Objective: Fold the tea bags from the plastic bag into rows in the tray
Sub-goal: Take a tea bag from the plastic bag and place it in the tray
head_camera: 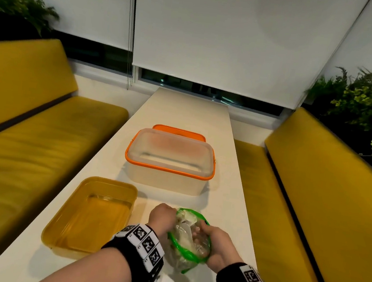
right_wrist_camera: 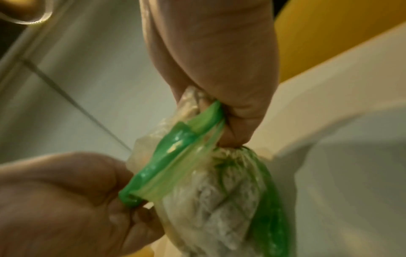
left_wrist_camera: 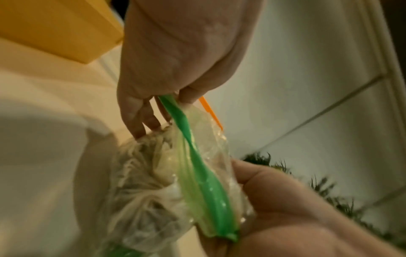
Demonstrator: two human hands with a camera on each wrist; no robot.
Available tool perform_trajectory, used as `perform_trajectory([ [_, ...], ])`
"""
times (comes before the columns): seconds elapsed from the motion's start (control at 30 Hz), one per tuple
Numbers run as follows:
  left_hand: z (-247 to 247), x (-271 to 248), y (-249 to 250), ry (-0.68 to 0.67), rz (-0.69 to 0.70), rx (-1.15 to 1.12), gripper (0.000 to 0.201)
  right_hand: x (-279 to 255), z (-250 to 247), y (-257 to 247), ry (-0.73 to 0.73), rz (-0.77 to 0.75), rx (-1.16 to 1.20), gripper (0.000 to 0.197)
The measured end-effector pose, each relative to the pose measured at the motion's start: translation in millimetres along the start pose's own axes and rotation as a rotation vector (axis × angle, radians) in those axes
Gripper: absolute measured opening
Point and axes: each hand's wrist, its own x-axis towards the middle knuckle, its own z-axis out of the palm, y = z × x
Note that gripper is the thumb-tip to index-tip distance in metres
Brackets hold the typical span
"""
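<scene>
Left hand (head_camera: pixel 162 217) and right hand (head_camera: pixel 216 243) each grip plastic bag (head_camera: pixel 189 237) rim; tea bags (right_wrist_camera: pixel 211 196) inside.

No legible text, brand or number appears in any view. The black-and-white wristbands (head_camera: pixel 144 244) carry only square coded markers.

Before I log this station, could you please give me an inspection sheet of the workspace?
Surface: long white table, bare at the far end.
Job's things: plastic bag with green zip rim, mouth pulled open, tea bags inside; yellow tray left of it, empty.
Clutter: clear box with orange rim, open; orange lid behind it.
Grippers: left hand and right hand each grip the bag's rim.
Cables: nothing seen.
Surroundings: yellow benches, blinds, plants.
</scene>
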Motion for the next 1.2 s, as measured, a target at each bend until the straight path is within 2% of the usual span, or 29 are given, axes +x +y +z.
perform_trajectory([
  [0.07,-0.3,1.2,-0.7,-0.079,-0.115,-0.181,0.015,2.2,-4.1,-3.0,-0.064,0.075,0.090,0.023],
  [0.17,1.3,-1.7,-3.5,-0.112,-0.325,-0.491,0.018,11.3,-13.0,-2.9,-0.087,0.140,0.162,0.028],
  [0.23,5.5,-4.2,-8.6,-0.097,-0.339,-0.519,0.016,19.4,-17.3,2.7,-0.097,0.164,0.202,0.030],
  [0.27,8.3,-5.1,-10.8,-0.066,-0.283,-0.443,0.014,21.3,-16.4,5.4,-0.086,0.163,0.177,0.025],
  [0.33,10.6,-9.1,-14.5,0.080,-0.048,-0.114,0.013,32.3,-17.9,10.5,-0.015,0.065,0.052,0.030],
  [0.4,10.7,-16.1,-13.4,0.183,0.215,0.156,0.018,36.8,-19.3,11.1,0.056,-0.142,-0.117,0.027],
  [0.43,10.0,-18.4,-13.8,0.182,0.311,0.216,0.023,36.0,-21.0,11.1,0.096,-0.288,-0.245,0.023],
  [0.5,6.9,-20.2,-13.3,0.127,0.406,0.278,0.028,22.3,-25.1,6.2,0.113,-0.536,-0.488,0.019],
  [0.53,5.0,-21.7,-12.9,0.086,0.413,0.309,0.027,15.8,-29.1,4.2,0.068,-0.622,-0.610,0.018],
  [0.6,-1.9,-27.9,-9.6,0.004,0.398,0.370,0.024,3.8,-36.2,1.2,-0.049,-0.713,-0.860,0.016],
  [0.63,-5.3,-31.7,-8.2,-0.033,0.380,0.407,0.029,0.4,-39.5,0.9,-0.089,-0.717,-0.977,0.012],
  [0.67,-8.4,-35.0,-7.0,-0.066,0.355,0.445,0.039,-1.7,-42.4,0.5,-0.115,-0.719,-1.081,0.018],
  [0.73,-12.4,-41.1,-7.2,-0.137,0.298,0.507,0.060,-2.1,-46.7,0.6,-0.123,-0.656,-1.248,0.048],
  [0.83,-12.5,-48.4,-11.4,-0.267,0.202,0.470,0.078,-6.3,-40.7,-1.5,-0.128,-0.531,-1.330,0.071],
  [0.93,-7.9,-48.0,-16.1,-0.310,0.114,0.321,0.082,-6.4,-38.9,-2.5,-0.189,-0.380,-1.218,0.082],
  [1.07,-7.2,-45.4,-28.2,-0.271,0.045,0.080,0.080,-3.9,-43.5,3.6,-0.234,-0.268,-0.897,0.087],
  [1.13,-6.7,-45.7,-33.2,-0.241,0.089,0.127,0.078,-0.8,-41.1,12.4,-0.171,-0.297,-0.833,0.086],
  [1.2,-6.1,-45.5,-32.1,-0.245,0.141,0.219,0.077,-0.5,-37.6,14.3,-0.170,-0.249,-0.663,0.073],
])
